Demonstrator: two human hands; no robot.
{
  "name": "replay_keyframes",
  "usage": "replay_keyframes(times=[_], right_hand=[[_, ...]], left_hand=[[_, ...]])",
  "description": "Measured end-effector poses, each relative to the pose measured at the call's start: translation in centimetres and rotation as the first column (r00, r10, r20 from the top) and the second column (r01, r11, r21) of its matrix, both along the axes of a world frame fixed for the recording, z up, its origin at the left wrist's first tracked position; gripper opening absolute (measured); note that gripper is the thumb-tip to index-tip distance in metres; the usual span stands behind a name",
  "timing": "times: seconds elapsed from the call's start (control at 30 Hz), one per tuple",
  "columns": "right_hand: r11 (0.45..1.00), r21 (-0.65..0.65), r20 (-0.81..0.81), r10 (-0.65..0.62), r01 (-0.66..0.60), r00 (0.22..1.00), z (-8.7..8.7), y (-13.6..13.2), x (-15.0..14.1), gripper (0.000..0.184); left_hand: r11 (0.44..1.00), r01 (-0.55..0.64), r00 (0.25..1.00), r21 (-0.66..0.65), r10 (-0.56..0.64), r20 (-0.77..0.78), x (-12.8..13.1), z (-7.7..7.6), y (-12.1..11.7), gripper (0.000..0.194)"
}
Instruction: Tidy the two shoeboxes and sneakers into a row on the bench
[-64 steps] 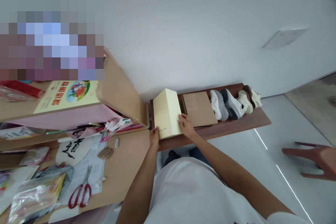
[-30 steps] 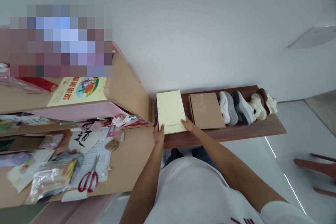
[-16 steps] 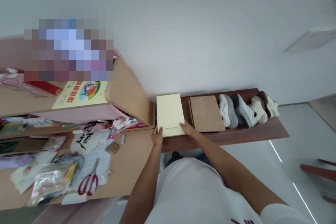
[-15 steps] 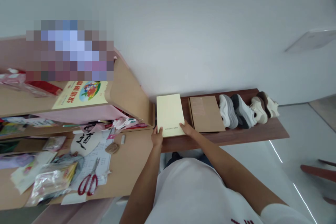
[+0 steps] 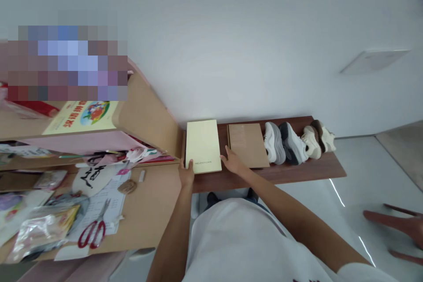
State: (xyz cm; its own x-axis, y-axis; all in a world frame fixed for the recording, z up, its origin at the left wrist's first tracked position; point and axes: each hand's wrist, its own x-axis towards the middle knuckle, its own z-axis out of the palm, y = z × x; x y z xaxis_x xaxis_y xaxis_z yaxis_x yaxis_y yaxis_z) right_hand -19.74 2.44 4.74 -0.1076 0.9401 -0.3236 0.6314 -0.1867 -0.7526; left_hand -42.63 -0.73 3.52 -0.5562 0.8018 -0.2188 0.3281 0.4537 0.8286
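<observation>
A cream box (image 5: pixel 203 141) with "MEIZHIYUAN" printed near its front edge lies flat on a dark wooden bench. My left hand (image 5: pixel 187 173) grips its near left corner, thumb on top and fingers along the side. My right hand (image 5: pixel 233 161) is just off the box's right edge, fingers apart and holding nothing. Beside that hand, to the right, lies a flat brown cardboard box (image 5: pixel 249 145) with clear tape on it.
Grey-and-white sneakers (image 5: pixel 292 143) and cream-and-brown sneakers (image 5: pixel 310 142) stand further right on the bench (image 5: pixel 332 169). To the left is a cluttered desk (image 5: pixel 148 211) with red-handled scissors (image 5: pixel 93 232), papers and plastic bags. A white wall rises behind.
My right hand has let go of the cream box's right side and moved slightly away from it. My left hand keeps its hold. The whole view has shifted, so things appear further left.
</observation>
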Motion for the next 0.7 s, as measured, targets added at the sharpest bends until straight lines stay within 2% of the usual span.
replay_keyframes(times=[0.07,0.17,0.27,0.33,0.4,0.53,0.63,0.7], right_hand=[[0.996,0.088,0.006,0.004,-0.005,1.000,0.1,0.2,2.4,0.068],[0.985,0.172,0.045,-0.019,0.011,0.999,-0.2,0.5,6.2,0.063],[0.971,0.237,0.094,-0.066,0.042,0.993,-0.9,0.3,9.5,0.060],[0.961,0.270,0.131,-0.101,0.062,0.986,-1.4,-0.1,11.3,0.059],[0.953,0.291,0.165,-0.138,0.085,0.977,-1.9,-0.6,12.9,0.059],[0.946,0.281,0.195,-0.221,0.161,0.956,-2.6,-1.4,15.0,0.061],[0.942,0.248,0.174,-0.275,0.228,0.946,-3.1,-1.7,15.8,0.065],[0.934,0.223,0.145,-0.314,0.278,0.938,-3.4,-1.7,16.0,0.067]], left_hand=[[0.991,0.067,0.995,0.114,-0.057,-0.087,2.2,0.7,-0.1,0.059],[0.934,0.234,0.966,0.269,-0.193,-0.170,6.8,1.8,-0.3,0.056],[0.882,0.363,0.932,0.301,-0.347,-0.106,11.5,2.1,-0.3,0.056],[0.870,0.424,0.901,0.253,-0.432,-0.023,13.9,1.5,0.0,0.058],[0.875,0.451,0.883,0.177,-0.466,0.056,15.7,0.6,0.3,0.061],[0.908,0.419,0.894,0.005,-0.414,0.170,17.3,-1.2,1.1,0.064],[0.917,0.385,0.913,-0.103,-0.361,0.191,17.6,-1.9,1.6,0.063],[0.921,0.368,0.918,-0.131,-0.337,0.210,17.6,-2.2,1.7,0.059]])
